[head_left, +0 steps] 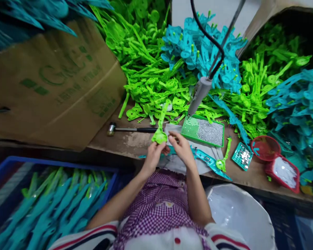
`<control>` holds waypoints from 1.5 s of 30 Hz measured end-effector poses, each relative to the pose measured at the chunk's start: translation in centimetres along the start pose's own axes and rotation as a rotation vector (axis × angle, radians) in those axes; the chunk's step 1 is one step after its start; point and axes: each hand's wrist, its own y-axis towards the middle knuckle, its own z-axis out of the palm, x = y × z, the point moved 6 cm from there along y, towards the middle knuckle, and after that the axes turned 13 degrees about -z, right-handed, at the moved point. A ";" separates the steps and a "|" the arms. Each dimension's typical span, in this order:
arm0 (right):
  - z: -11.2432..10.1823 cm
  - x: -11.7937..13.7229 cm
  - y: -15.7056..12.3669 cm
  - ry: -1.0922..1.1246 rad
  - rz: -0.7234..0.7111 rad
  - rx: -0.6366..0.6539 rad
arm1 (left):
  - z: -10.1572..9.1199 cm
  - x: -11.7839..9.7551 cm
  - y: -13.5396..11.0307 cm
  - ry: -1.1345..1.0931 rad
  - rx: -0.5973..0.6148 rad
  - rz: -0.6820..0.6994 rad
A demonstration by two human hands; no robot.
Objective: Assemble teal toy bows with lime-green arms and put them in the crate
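Observation:
My left hand (pixel 153 156) is closed on the round end of a bright green plastic part (pixel 160 136), whose long arm points up and away from me. Close to its right side is my right hand (pixel 182 148), thumb and fingers drawn together; whatever may be between them is too small to make out. Beneath both hands a long blue plastic part (pixel 207 159) lies on a pale cloth (pixel 198 167), partly hidden by them. A second green part (pixel 225 156) rests at the right end of the blue one.
A grey electric screwdriver (pixel 199 94) hangs over a green tray (pixel 184 131) of small metal pieces. A hammer (pixel 131 130) lies left. Red containers (pixel 266 147) and a small teal tray (pixel 242 156) stand right. Green parts (pixel 151 80) pile behind; a blue crate (pixel 54 161) stands lower left.

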 end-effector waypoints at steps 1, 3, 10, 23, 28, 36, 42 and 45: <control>0.7 -1.3 -1.0 0.058 0.056 0.007 | 0.3 0.5 -0.8 0.090 0.003 0.019; 1.0 -3.2 -3.0 0.113 0.127 -0.045 | 0.8 1.3 -2.1 0.267 0.043 0.040; -5.2 -1.6 -7.3 -0.140 0.165 0.010 | -3.5 -0.9 -3.5 0.785 0.157 0.319; -1.4 -1.2 -6.4 -0.322 0.166 0.404 | -9.3 -2.8 5.8 0.951 -0.211 0.446; 1.2 -1.5 -4.0 -0.533 0.124 0.384 | -9.3 -3.2 5.9 0.956 -0.191 0.477; -3.3 0.4 -9.8 -0.102 0.237 0.160 | -0.4 -12.8 8.1 1.109 -0.299 0.855; -4.9 1.1 -13.1 -0.101 0.231 -0.045 | 4.2 -15.6 17.4 1.221 -0.255 0.788; -5.8 0.1 -14.9 -0.014 0.280 -0.125 | 2.1 -16.4 18.4 1.031 -0.285 0.755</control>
